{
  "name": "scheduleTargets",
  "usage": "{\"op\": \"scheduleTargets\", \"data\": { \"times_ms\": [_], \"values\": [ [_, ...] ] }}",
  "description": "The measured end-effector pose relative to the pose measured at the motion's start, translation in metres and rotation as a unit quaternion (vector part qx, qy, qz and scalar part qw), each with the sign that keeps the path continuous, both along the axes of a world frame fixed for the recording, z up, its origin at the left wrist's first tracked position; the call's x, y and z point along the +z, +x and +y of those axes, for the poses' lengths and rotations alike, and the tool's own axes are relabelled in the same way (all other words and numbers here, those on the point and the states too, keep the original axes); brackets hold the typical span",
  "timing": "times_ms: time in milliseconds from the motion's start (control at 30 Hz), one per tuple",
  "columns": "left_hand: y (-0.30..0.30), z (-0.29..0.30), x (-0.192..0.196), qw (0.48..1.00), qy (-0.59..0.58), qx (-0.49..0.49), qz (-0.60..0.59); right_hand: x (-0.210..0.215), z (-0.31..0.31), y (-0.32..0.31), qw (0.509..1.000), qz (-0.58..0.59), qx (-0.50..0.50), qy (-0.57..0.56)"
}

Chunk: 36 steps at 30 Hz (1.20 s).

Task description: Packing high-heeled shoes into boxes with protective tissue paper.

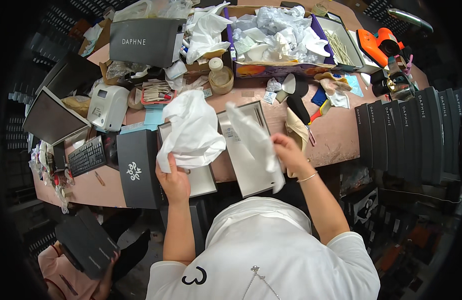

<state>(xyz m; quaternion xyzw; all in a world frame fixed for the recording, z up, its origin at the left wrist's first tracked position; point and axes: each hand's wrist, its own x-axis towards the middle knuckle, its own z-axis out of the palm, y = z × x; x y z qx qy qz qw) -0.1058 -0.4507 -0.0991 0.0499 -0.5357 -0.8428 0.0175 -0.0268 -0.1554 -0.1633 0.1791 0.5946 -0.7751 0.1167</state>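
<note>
My left hand point(175, 180) is closed on the lower edge of a crumpled sheet of white tissue paper point(193, 132), raised over an open shoe box point(203, 181). The sheet hides most of that box. My right hand point(289, 155) pinches a second, narrower piece of white tissue paper point(253, 140). It hangs slantwise across a white-lined box part point(246, 172), whose small printed label shows at the paper's left. Whether this part is a lid or a tray, I cannot tell. A closed dark grey shoe box point(136, 172) with white lettering lies left of my left hand.
A large carton point(286, 70) heaped with crumpled paper stands at the back. Dark shoe boxes point(406, 135) stand in a row at the right. A keyboard point(87, 156) and monitor point(55, 116) are at the left. Lower left, another person carries dark boxes point(86, 242).
</note>
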Motion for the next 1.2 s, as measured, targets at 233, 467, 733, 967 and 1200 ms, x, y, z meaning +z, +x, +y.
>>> {"op": "scheduleTargets", "data": {
  "times_ms": [233, 467, 733, 967, 1200],
  "values": [
    [-0.011, 0.034, 0.006, 0.966, -0.189, -0.069, 0.162, 0.02, 0.048, 0.006, 0.972, 0.039, -0.18, -0.147],
    [0.064, 0.086, -0.081, 0.534, -0.582, -0.568, 0.233, 0.016, 0.016, -0.005, 0.997, 0.039, -0.002, 0.068],
    [0.033, 0.073, -0.013, 0.733, -0.408, -0.542, 0.048, -0.101, -0.081, 0.041, 0.87, 0.282, 0.208, 0.346],
    [0.038, 0.124, -0.105, 0.562, -0.639, -0.501, 0.158, -0.01, 0.019, 0.057, 0.838, 0.043, -0.01, 0.544],
    [0.017, 0.116, -0.078, 0.783, -0.367, -0.5, 0.048, -0.071, 0.071, 0.073, 0.838, 0.016, -0.19, 0.512]
  ]
}}
